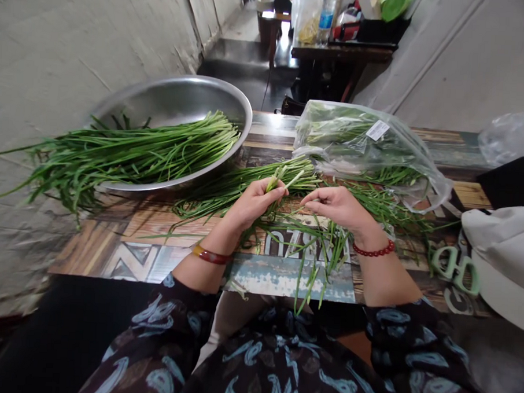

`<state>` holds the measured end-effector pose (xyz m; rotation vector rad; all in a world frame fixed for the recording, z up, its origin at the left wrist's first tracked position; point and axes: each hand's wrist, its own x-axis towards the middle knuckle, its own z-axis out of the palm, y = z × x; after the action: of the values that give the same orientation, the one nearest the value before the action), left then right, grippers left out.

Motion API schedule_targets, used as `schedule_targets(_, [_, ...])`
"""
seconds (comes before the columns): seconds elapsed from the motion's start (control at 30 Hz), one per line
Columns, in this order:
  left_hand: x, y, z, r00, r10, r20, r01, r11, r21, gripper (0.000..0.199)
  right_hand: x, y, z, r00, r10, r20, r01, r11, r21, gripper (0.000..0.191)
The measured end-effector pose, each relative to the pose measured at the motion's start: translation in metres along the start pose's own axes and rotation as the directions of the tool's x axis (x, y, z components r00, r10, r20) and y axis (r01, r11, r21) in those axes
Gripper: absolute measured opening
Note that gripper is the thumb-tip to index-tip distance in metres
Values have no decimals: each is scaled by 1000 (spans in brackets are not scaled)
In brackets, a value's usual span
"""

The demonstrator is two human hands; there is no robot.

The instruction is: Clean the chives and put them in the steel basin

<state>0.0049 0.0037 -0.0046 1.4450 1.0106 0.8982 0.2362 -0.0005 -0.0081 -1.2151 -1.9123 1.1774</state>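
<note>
My left hand [258, 201] is closed around a few garlic chives [294, 179], their pale cut ends sticking up past the thumb. Just to its right, my right hand [337, 207] has thumb and forefinger pinched together, and whatever thin piece may be between them is too small to make out. Behind the hands lies a pile of chives [227, 186] on the wood-patterned table [152, 220]. Loose trimmed bits [316, 245] are scattered below and between my hands, some hanging over the front edge.
At left stands a large steel bowl [175, 94] with long chives [160, 151] draping over its rim. A clear plastic bag [364, 137] of greens lies at back right. Green-handled scissors [454, 268] and a white cap [506, 253] are at right. Another table [346, 52] stands beyond.
</note>
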Motion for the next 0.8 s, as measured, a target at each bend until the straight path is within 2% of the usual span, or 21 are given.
schedule_targets(0.07, [0, -1, 1, 1000, 17, 21, -18, 999, 37, 28, -1, -2, 3, 1000, -18, -24, 18, 1000, 14, 26])
schedule_targets(0.13, [1, -2, 2, 999, 20, 32, -22, 998, 67, 29, 0, -3, 8, 993, -62, -97, 62, 998, -10, 24])
schedule_targets(0.27, [1, 0, 5, 996, 57, 71, -66, 990, 124, 28, 3, -6, 23, 933, -245, -263, 205, 964, -170, 15])
schedule_targets(0.33, [1, 2, 7, 992, 73, 107, -89, 985, 149, 29, 5, -6, 29, 894, -343, -287, 270, 925, -267, 14])
schedule_targets(0.4, [1, 4, 8, 991, 76, 114, -94, 982, 162, 31, 6, -6, 32, 881, -395, -261, 292, 888, -356, 14])
schedule_targets(0.57, [3, 4, 10, 996, 41, 73, -55, 978, 202, 29, 4, -7, 33, 904, -401, -146, 260, 790, -555, 19])
schedule_targets(0.7, [5, 2, 10, 995, 63, 78, -80, 967, 241, 27, 6, -11, 39, 910, -358, -207, 118, 704, -701, 18])
schedule_targets(0.8, [7, 0, 11, 993, 90, 77, -106, 962, 251, 29, 8, -13, 45, 909, -329, -257, 39, 679, -733, 16])
